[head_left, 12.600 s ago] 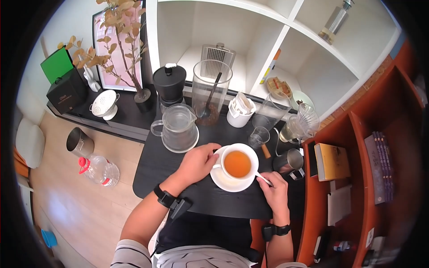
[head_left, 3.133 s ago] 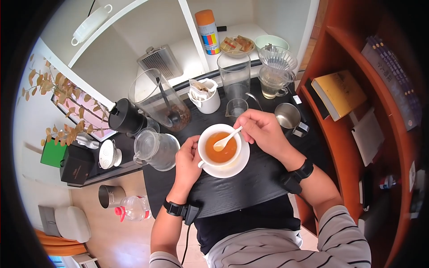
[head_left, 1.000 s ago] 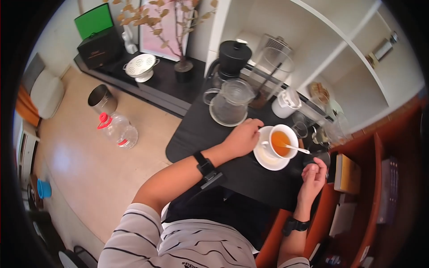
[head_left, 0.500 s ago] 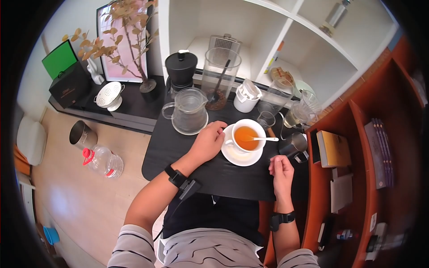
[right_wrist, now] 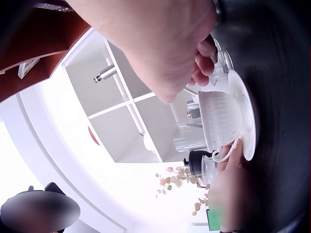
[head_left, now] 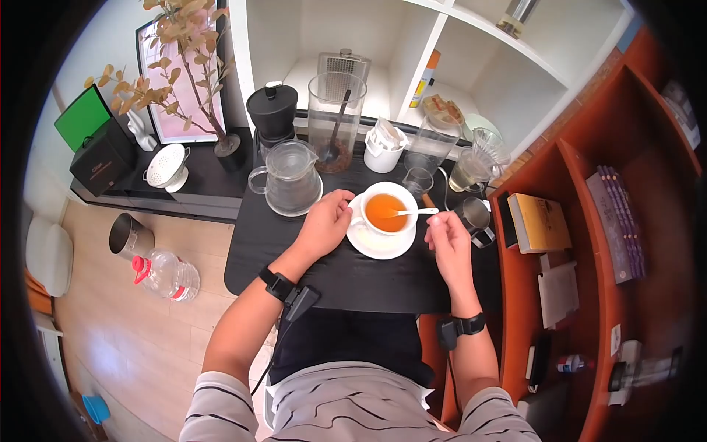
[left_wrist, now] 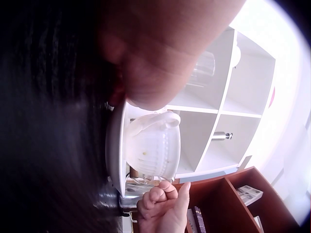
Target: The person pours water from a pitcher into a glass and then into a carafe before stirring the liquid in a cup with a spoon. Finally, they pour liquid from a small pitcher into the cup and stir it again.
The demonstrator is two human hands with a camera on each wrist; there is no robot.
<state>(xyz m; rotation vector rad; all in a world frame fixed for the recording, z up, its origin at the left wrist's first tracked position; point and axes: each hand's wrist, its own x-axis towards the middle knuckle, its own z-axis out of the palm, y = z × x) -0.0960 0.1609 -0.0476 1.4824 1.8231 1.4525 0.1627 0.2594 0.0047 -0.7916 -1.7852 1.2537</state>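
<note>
A white cup (right_wrist: 219, 117) of amber tea (head_left: 381, 211) stands on a white saucer (head_left: 381, 249). Leaning on the cup's right rim is a white spoon (head_left: 418, 212), its bowl down in the tea. My left hand (head_left: 324, 223) pinches the saucer's left rim beside the cup handle; its fingertips are partly hidden. My right hand (head_left: 451, 244) hovers just right of the cup, fingers loosely curled, right by the tip of the spoon handle. Seen from the left wrist, the right hand (left_wrist: 165, 209) holds nothing.
Behind the cup on the black table (head_left: 317, 283) are a glass server (head_left: 289, 180), a tall glass cylinder (head_left: 335, 121), a white mug with a drip bag (head_left: 384, 147) and a small glass pitcher (head_left: 418, 180). A metal cup (head_left: 475, 215) stands right, near the brown bookshelf (head_left: 571, 191).
The right hand first held the spoon at the saucer, then stirred the tea, then let go, leaving the spoon in the cup. Lately it has moved back up towards the handle.
</note>
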